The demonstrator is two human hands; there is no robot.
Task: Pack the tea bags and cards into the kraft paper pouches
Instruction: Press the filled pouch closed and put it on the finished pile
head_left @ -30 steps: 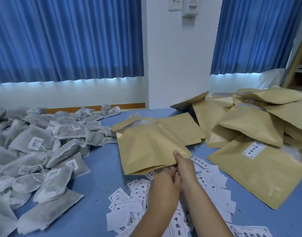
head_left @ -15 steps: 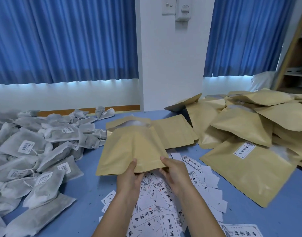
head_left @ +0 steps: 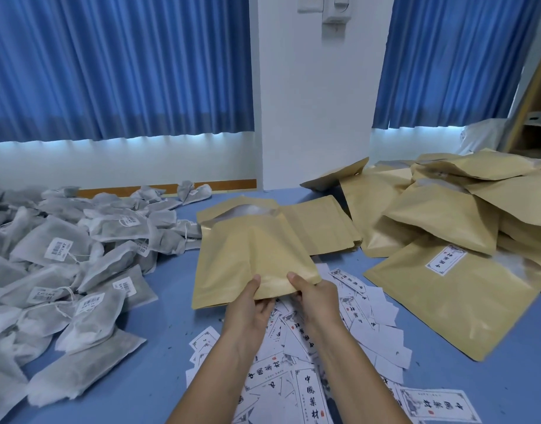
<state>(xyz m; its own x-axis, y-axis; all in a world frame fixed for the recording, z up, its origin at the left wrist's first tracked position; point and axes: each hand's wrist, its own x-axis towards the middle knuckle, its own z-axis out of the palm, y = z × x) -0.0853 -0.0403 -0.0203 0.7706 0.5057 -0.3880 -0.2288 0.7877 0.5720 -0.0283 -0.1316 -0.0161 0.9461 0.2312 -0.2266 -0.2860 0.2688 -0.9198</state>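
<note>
A kraft paper pouch (head_left: 250, 258) is lifted over the middle of the blue table (head_left: 159, 393). My left hand (head_left: 247, 304) and my right hand (head_left: 316, 296) each pinch its near edge, thumbs on top. Its far end gapes open a little. Below my hands lies a heap of white printed cards (head_left: 312, 347). Grey tea bags (head_left: 64, 270) with barcode labels cover the left of the table. A flat stack of empty pouches (head_left: 321, 228) lies just behind the held one.
A large pile of kraft pouches (head_left: 465, 221) fills the right side; one labelled pouch (head_left: 446, 289) lies at its front. Blue curtains and a white wall stand behind the table. A wooden shelf (head_left: 535, 117) is at the far right.
The pouch came nearer and a little left. My hands, pressed together at its near corner before, have spread apart along the near edge.
</note>
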